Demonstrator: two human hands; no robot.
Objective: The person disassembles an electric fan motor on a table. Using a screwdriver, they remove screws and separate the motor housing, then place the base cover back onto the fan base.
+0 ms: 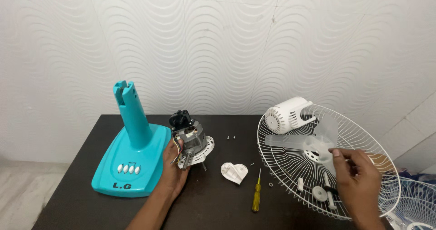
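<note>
My left hand (171, 168) grips a fan motor (190, 139) with a white mounting plate and coloured wires, held just above the dark table beside the turquoise fan base (131, 159). My right hand (359, 175) reaches into the white wire fan guard (290, 166) lying at the right, fingers pinched near the translucent fan blade (313, 141); what it pinches is too small to tell. A white motor cover (286, 114) rests on the guard's far rim.
A yellow-handled screwdriver (257, 197), a white plastic bracket (234, 172) and small screws (230, 137) lie on the dark table (81, 198). White knobs (320, 192) sit inside the guard. A second wire guard (415, 205) shows at the lower right. A textured white wall stands behind.
</note>
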